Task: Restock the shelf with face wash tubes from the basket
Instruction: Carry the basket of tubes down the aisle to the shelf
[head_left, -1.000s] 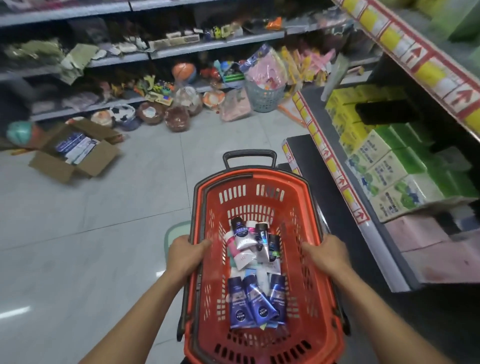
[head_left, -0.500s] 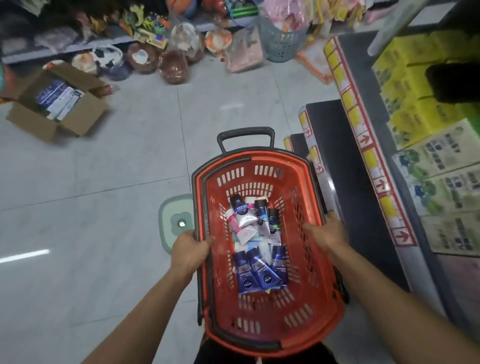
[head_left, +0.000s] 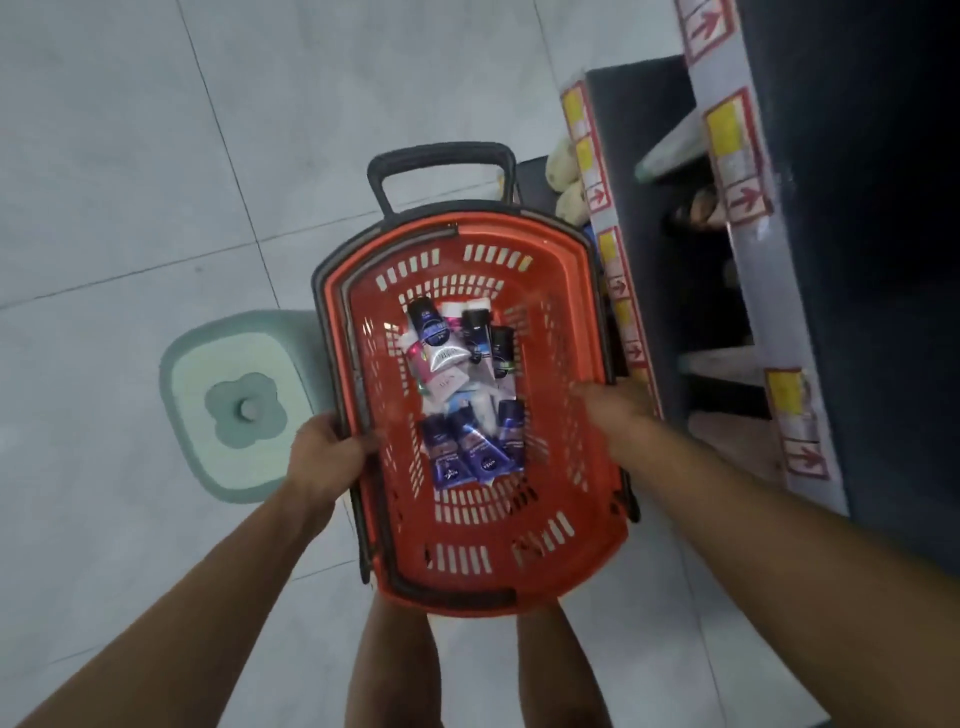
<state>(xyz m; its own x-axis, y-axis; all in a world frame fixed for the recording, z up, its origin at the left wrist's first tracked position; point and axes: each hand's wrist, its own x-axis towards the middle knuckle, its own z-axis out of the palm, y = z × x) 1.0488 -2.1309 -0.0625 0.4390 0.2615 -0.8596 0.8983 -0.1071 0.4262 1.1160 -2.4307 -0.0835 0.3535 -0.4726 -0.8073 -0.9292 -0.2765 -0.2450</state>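
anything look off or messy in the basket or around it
Nothing is spilled or damaged. The tubes lie in a loose jumble on the bottom of the red basket, pointing different ways. The left hand and right hand grip its side rims. A pale green stool stands beside it.

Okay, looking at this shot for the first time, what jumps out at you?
The bright orange slotted plastic basket fills the centre, a heap of dark blue and white face wash tubes on its floor. The left hand and right hand grip its side rims; a pale green square stool stands left.
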